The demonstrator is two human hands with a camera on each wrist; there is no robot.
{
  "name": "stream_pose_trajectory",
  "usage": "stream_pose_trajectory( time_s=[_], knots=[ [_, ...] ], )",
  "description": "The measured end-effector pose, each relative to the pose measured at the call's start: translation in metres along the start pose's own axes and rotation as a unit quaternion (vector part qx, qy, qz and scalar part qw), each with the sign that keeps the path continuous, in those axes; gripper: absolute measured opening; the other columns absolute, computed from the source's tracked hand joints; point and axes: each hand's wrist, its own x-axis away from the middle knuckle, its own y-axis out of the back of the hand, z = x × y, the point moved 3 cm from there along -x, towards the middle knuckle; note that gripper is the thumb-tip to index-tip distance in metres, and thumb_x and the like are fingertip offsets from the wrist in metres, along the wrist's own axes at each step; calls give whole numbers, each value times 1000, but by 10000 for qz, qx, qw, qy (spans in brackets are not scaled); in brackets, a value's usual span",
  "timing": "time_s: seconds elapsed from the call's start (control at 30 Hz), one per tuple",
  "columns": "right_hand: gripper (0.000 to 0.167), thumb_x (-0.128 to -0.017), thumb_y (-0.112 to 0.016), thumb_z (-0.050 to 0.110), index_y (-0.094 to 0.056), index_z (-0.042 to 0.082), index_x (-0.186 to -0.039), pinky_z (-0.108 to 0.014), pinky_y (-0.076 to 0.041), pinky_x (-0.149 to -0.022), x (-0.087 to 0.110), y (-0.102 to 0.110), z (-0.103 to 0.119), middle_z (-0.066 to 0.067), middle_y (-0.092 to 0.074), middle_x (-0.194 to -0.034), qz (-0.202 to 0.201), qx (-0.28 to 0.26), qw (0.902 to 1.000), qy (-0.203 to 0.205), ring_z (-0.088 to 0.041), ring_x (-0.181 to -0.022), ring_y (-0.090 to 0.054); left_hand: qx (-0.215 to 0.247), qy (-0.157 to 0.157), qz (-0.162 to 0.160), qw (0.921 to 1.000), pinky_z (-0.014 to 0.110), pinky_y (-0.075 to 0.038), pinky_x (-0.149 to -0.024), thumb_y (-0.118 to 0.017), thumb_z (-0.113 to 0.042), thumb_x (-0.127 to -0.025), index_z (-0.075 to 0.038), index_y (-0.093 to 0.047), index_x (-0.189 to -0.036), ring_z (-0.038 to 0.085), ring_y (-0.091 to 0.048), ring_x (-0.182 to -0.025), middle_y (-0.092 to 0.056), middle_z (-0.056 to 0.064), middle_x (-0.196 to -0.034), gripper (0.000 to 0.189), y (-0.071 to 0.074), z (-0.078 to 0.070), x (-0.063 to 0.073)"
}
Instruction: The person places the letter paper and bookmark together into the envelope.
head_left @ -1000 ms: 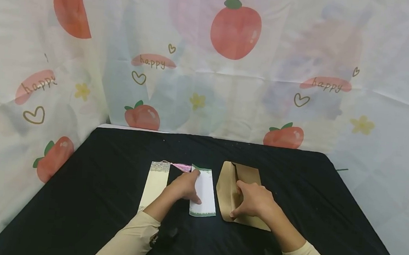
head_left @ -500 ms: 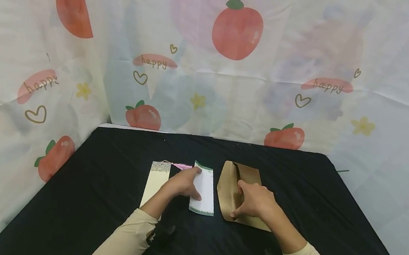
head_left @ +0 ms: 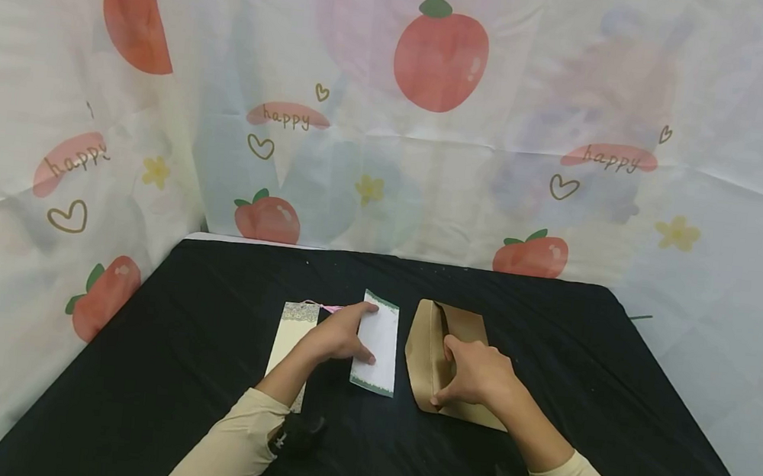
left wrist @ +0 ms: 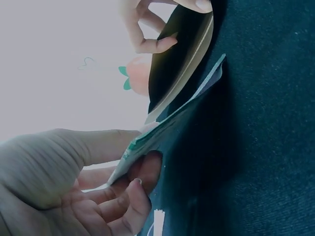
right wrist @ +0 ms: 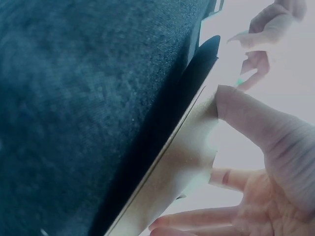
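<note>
My left hand (head_left: 341, 334) pinches a white card (head_left: 381, 345) with green-patterned ends by its left side. In the left wrist view, the thumb lies on one face of the card (left wrist: 160, 135) and curled fingers are behind it; it is lifted off the cloth and tilted. To its right, my right hand (head_left: 479, 374) grips a gold-brown envelope (head_left: 421, 357) at its parted mouth, index finger near the far end and thumb near the close end. The envelope's flap points left, toward the card. In the right wrist view the envelope (right wrist: 172, 162) stands slanted over the cloth.
A cream bookmark (head_left: 293, 329) with lace-patterned ends lies left of the card, partly under my left forearm. Its pink tassel (head_left: 332, 308) is mostly hidden by my left hand. Black cloth (head_left: 206, 344) covers the table; a fruit-printed curtain (head_left: 362, 152) hangs behind.
My left hand has raised the card off the cloth and moved it slightly away from me, its far end tilting up. The right hand and envelope stay almost still.
</note>
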Motion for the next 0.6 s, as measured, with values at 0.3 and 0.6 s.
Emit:
stream_pose_trajectory(
  time_s=[0.3, 0.6],
  knots=[
    [68, -59, -100, 49, -55, 15, -97, -43, -45, -58, 1, 0, 0, -1, -53, -78, 25, -46, 10000, -3, -25, -67, -54, 140, -78, -32, 9999, 51, -47, -103, -89, 6, -73, -2, -49, -149, 37, -55, -125, -53, 24, -145, 87, 2, -2, -2],
    [67, -61, -100, 48, -54, 15, -97, -43, -45, -57, 0, 0, 0, -2, -53, -77, 84, -49, 10000, -10, -25, -67, -54, 479, -394, -226, 9978, 51, -46, -103, -89, 8, -72, -1, -49, -149, 38, -54, -126, -52, 25, -145, 87, 2, -7, -3]
  ],
)
